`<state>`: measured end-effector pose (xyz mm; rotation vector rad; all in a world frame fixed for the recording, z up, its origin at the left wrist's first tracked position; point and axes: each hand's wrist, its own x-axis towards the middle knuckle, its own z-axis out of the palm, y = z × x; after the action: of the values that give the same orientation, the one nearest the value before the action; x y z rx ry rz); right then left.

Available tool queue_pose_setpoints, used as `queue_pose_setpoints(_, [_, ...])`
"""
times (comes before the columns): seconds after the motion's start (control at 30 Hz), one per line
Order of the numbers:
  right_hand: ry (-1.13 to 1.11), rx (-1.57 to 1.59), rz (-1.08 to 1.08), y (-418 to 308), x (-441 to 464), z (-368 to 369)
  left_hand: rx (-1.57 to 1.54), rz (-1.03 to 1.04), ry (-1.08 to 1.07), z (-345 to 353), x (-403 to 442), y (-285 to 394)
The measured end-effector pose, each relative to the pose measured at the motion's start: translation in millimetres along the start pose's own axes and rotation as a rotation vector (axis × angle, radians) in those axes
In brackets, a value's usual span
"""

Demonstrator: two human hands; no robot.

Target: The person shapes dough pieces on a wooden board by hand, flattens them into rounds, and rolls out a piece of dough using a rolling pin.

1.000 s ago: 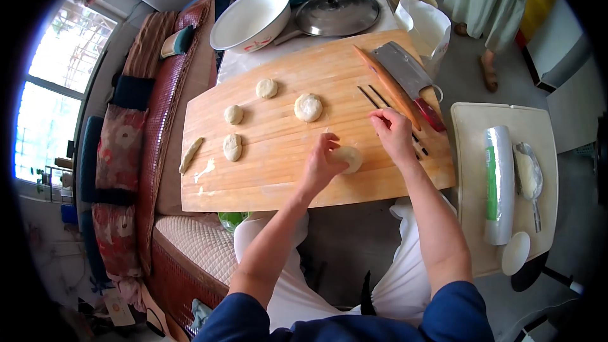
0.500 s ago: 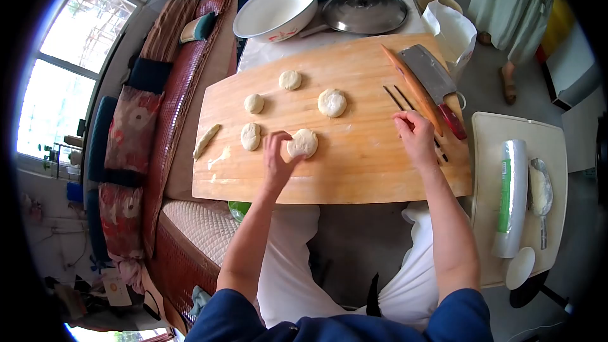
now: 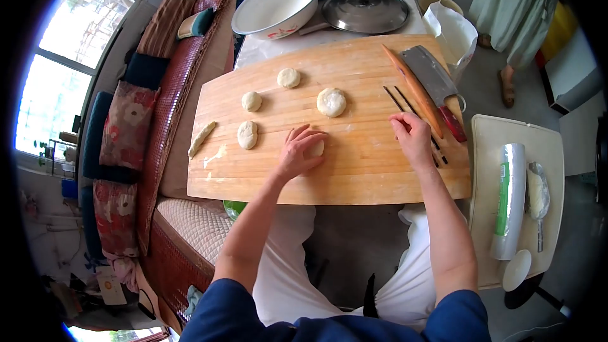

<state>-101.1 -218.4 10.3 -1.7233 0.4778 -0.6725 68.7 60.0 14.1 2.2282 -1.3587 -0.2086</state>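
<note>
Wooden board (image 3: pixel 361 174) mid-frame, desk (image 3: pixel 259 54) top, window (image 3: pixel 82 19) upper left; left hand (image 3: pixel 297 152) grip wide over dough (image 3: pixel 317 149), right hand (image 3: pixel 415 139) narrow.

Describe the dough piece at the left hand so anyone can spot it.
Find the big wooden board, then its long edge by the person's lap. In from that edge, near mid-length, the left hand partly covers a pale dough piece. The other dough pieces lie uncovered.
</note>
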Motion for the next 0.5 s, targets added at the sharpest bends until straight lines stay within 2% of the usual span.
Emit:
queue_pose_setpoints(0.07, [-0.002, -0.014, 0.004, -3, 0, -2, 0.003, -0.025, -0.058, -14, -7, 0])
queue_pose_setpoints(0.2, [0.002, -0.032, 0.002, -1, 1, 3, 0.028, -0.317, 0.206, 13, -15, 11])
queue_pose_setpoints(0.33, [0.005, -0.024, -0.098, 2, 0, 5, 0.162, -0.378, 0.319, 39, -9, 37])
queue_pose_setpoints(0.37, [0.001, -0.029, -0.094, 2, -1, 3, 0.188, -0.335, 0.353, 43, -9, 35])
queue_pose_setpoints(0.5, [-0.002, -0.018, -0.012, -5, 1, -2, 0.101, -0.114, 0.205, 34, -15, -3])
